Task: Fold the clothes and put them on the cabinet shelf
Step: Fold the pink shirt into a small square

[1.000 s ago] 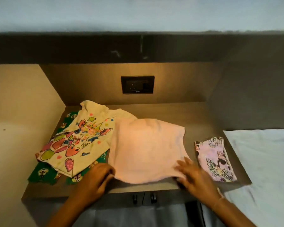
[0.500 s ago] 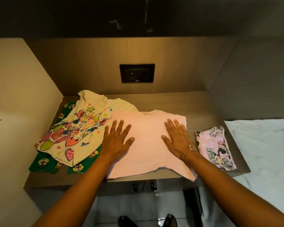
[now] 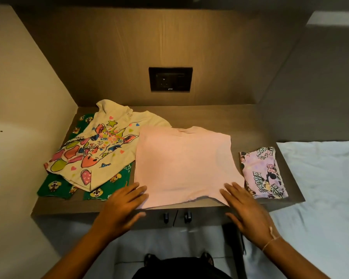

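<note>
Both hands are down at the front edge of the shelf (image 3: 189, 115) now, one at each near corner of the pink shirt (image 3: 183, 164). The left hand (image 3: 121, 208) has its fingers spread and flat, fingertips just meeting the shirt's near left corner; the right hand (image 3: 248, 212) lies the same way at the near right corner, fingers extended, nothing pinched that I can see (whether any cloth is caught under the palms, I cannot tell). The pink shirt lies flat in the middle of the shelf, its hem hanging slightly over the front edge, and it looks only partly folded.

Over by the right edge sits a small lilac cartoon-print bundle (image 3: 262, 174), compact and squared, so that one looks finished. Towards the left edge, a cream shirt with a giraffe print (image 3: 101, 150) sprawls unfolded on top of green printed shorts (image 3: 54, 186), overlapped a little by the pink shirt.

So by my count: one done, one in hand, two still waiting, and the stacking left after that.
</note>
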Available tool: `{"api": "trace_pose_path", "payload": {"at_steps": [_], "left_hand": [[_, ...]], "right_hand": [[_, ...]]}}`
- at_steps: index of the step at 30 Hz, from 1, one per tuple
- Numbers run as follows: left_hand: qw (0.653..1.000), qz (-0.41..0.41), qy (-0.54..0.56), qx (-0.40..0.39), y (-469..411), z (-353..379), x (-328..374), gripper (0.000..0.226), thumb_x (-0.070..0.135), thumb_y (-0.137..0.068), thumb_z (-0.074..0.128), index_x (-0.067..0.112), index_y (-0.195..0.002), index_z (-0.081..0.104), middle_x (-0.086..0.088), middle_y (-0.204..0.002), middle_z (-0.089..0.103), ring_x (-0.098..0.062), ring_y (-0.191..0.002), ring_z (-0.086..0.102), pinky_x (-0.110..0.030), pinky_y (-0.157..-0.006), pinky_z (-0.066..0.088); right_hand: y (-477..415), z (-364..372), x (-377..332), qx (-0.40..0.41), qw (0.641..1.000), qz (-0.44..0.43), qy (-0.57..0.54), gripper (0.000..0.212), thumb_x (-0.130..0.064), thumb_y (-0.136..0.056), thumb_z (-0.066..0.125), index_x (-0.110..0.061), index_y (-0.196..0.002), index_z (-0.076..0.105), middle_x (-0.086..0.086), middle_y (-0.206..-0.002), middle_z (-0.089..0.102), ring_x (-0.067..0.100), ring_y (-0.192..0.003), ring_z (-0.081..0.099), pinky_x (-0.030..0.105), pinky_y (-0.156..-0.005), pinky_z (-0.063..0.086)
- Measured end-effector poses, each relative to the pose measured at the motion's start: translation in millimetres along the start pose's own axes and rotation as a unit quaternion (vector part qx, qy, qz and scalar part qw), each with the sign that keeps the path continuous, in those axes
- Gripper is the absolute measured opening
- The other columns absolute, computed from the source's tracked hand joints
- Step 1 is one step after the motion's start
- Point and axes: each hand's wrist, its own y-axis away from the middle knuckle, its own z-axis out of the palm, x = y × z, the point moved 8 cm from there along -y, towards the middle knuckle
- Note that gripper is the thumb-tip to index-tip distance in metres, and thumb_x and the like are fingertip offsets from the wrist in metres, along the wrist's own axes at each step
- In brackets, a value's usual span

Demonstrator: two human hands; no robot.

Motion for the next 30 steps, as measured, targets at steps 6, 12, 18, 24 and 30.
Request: {"api": "trace_pose_path", "payload": {"at_steps": [6,12,18,24,30], "left_hand": [[0.995,0.01,0.076,0.064,8,-29,15,0.047,0.046,-0.098,0.038,0.018,-0.094,0.076,0.0,-0.104,0.074,-0.02,-0.101,0.069,-0.044,-0.087,0.057],[0.943,-0.163,0.281,0.065,17,-46,-8,0.013,0.037,-0.087,0.059,0.034,-0.095,0.068,0.017,-0.087,0.07,-0.001,-0.082,0.066,-0.026,-0.069,0.057],[0.918,-0.241,0.312,0.038,-55,-55,-40,0.013,0.025,-0.09,0.066,0.036,-0.096,0.065,0.018,-0.091,0.066,0.002,-0.085,0.061,-0.018,-0.068,0.048],[0.945,-0.293,0.133,-0.056,-146,-42,-78,0.021,0.036,-0.091,0.063,0.024,-0.108,0.068,0.001,-0.097,0.067,-0.019,-0.087,0.058,-0.032,-0.072,0.05],[0.984,-0.094,-0.11,-0.107,-179,-16,-58,0.055,0.057,-0.084,0.058,0.033,-0.133,0.052,0.0,-0.135,0.052,-0.025,-0.12,0.042,-0.043,-0.093,0.038]], "right_hand": [[22,-23,0,0.12,0.992,-0.003,-0.045,0.049,-0.002,-0.06,0.088,-0.019,-0.105,0.074,0.003,-0.108,0.074,0.024,-0.1,0.071,0.034,-0.084,0.055],[36,-61,9,0.068,0.987,0.021,-0.142,0.021,-0.032,-0.089,0.061,-0.039,-0.108,0.06,-0.017,-0.091,0.072,0.004,-0.076,0.065,0.012,-0.065,0.05],[-40,-80,31,0.041,0.977,0.083,-0.191,0.007,-0.033,-0.092,0.06,-0.028,-0.098,0.061,-0.005,-0.086,0.07,0.016,-0.079,0.065,0.039,-0.067,0.053],[-124,-61,73,0.012,0.984,0.165,-0.068,0.013,-0.031,-0.091,0.06,-0.023,-0.098,0.066,0.003,-0.099,0.07,0.025,-0.096,0.06,0.031,-0.072,0.045],[-150,-30,65,-0.053,0.994,0.078,-0.053,0.054,-0.038,-0.085,0.065,-0.032,-0.136,0.048,-0.001,-0.134,0.056,0.024,-0.121,0.049,0.038,-0.097,0.043]]}}
